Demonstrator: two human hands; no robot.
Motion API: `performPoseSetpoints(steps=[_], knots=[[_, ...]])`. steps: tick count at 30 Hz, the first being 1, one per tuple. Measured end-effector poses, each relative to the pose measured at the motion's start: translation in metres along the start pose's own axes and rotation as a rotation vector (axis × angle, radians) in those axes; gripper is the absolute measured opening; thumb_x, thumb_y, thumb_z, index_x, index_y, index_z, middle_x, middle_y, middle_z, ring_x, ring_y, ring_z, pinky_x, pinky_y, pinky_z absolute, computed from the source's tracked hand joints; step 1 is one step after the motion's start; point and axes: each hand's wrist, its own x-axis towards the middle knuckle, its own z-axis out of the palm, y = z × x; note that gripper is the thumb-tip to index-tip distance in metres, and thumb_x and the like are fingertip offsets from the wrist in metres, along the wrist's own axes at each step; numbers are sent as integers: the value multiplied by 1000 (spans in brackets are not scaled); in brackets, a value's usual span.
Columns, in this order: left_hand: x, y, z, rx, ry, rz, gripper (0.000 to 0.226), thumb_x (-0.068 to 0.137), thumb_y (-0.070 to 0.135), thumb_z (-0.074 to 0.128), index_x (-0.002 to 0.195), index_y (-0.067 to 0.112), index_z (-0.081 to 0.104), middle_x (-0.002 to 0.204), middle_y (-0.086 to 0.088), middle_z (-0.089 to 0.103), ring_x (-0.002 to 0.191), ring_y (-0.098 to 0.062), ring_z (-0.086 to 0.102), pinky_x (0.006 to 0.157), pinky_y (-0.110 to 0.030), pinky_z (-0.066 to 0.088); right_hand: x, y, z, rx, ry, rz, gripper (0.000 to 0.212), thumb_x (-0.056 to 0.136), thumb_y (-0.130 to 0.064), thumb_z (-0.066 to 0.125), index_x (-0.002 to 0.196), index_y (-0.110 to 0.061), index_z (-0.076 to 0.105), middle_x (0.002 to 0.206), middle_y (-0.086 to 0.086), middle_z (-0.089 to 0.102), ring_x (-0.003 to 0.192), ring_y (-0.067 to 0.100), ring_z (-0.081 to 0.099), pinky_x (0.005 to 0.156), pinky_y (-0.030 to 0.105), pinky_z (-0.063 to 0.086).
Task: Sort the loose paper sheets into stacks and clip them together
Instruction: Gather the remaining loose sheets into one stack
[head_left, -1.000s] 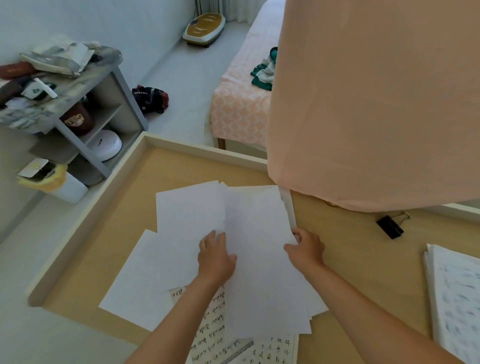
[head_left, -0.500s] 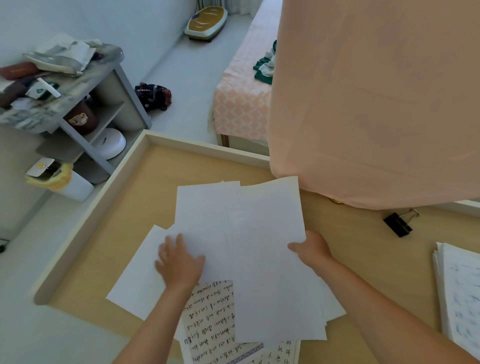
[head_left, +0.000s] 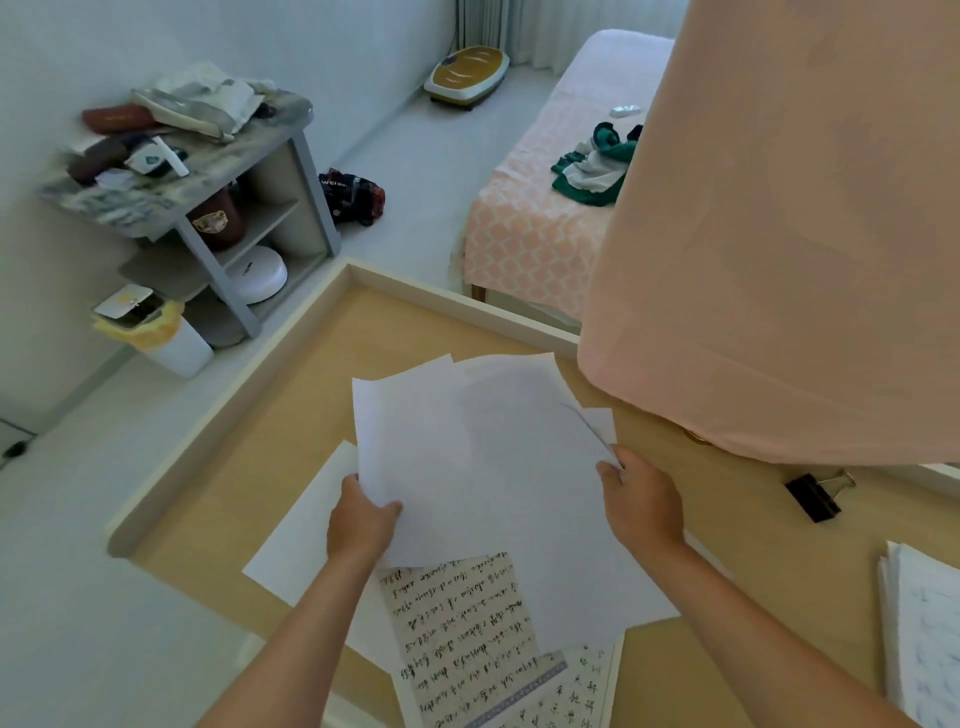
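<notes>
Several blank white sheets (head_left: 483, 457) are lifted off the wooden table (head_left: 291, 405), overlapping each other. My left hand (head_left: 361, 522) grips their lower left edge, thumb on top. At the right edge of the sheets, my right hand (head_left: 641, 501) pinches them. Another blank sheet (head_left: 296, 540) lies flat beneath at the left. Handwritten sheets (head_left: 462, 634) lie under the pile near the front edge. A black binder clip (head_left: 814, 496) rests on the table to the right.
A second stack of written paper (head_left: 922, 623) sits at the far right edge. A pink cloth (head_left: 789, 249) hangs over the table's back right. Beyond the raised table rim (head_left: 457, 304) are a grey shelf (head_left: 208, 208), a white bin (head_left: 156, 332) and a bed (head_left: 540, 218).
My left hand slid left off the top of the sheets and took hold of their left edge. Both hands have raised the blank sheets off the table, uncovering the handwritten page.
</notes>
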Motion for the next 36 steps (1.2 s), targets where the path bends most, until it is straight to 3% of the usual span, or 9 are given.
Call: performPoseSetpoints(steps=[4, 12, 17, 19, 22, 25, 27, 32, 36], knots=[[-7, -4, -12, -273, -46, 20, 16, 95, 20, 60, 110, 21, 56, 116, -8, 65, 97, -27, 60, 83, -39, 50, 7, -6, 8, 104, -147, 185, 6, 93, -18, 59, 96, -22, 63, 90, -6, 69, 81, 17, 64, 75, 38, 55], [-25, -12, -65, -1158, -516, -91, 36, 95, 18, 57, 132, 15, 57, 126, -13, 67, 108, -33, 67, 84, -50, 58, -11, 17, 29, 86, -265, 440, 33, 94, -20, 63, 124, -7, 60, 115, 10, 68, 99, 28, 64, 83, 34, 51], [-42, 5, -68, -1389, -820, -18, 53, 88, 22, 69, 139, 17, 54, 135, -12, 60, 120, -32, 60, 104, -55, 45, -23, 12, 36, 191, -333, 473, 30, 90, -6, 60, 120, -8, 64, 103, 6, 69, 86, 23, 64, 74, 29, 51], [-47, 12, -52, -1218, -859, 1, 50, 91, 19, 68, 138, 15, 53, 134, -13, 61, 123, -34, 58, 105, -55, 45, -25, 12, 34, 249, -365, 499, 30, 89, -3, 60, 117, -7, 67, 93, 2, 68, 79, 20, 63, 69, 28, 52], [-63, 14, -16, -598, -611, 38, 34, 94, 9, 61, 128, 12, 56, 119, -9, 69, 104, -30, 67, 88, -44, 55, -26, 11, 27, 356, -377, 531, 34, 94, -10, 60, 127, -5, 63, 106, 6, 69, 91, 24, 65, 76, 30, 52], [-79, 5, 17, -271, -429, 70, 36, 91, 8, 57, 123, 24, 52, 113, 2, 62, 91, -14, 60, 69, -29, 50, -29, 12, 15, 666, -400, 703, 47, 101, -44, 48, 138, -16, 55, 131, 2, 60, 119, 28, 58, 102, 39, 45], [-83, -3, 35, -165, -446, 111, 37, 91, 10, 57, 124, 25, 50, 111, 5, 59, 94, -15, 58, 74, -28, 49, -31, 17, 11, 843, -537, 774, 46, 94, -64, 49, 113, -25, 66, 112, -1, 68, 100, 24, 66, 91, 43, 53], [-81, -21, 48, -34, -524, 166, 35, 92, 21, 64, 126, 24, 53, 120, 6, 61, 102, -13, 61, 87, -29, 52, -48, 31, 27, 344, -463, 493, 38, 85, -12, 76, 120, -9, 62, 113, 6, 69, 93, 20, 66, 80, 28, 54], [-63, -47, 16, 128, -112, 233, 40, 90, 18, 63, 130, 22, 55, 123, 0, 60, 107, -16, 57, 92, -39, 53, -60, 28, 33, 314, -388, 441, 29, 87, -3, 67, 113, -14, 60, 102, 3, 66, 78, 13, 60, 58, 19, 45]])
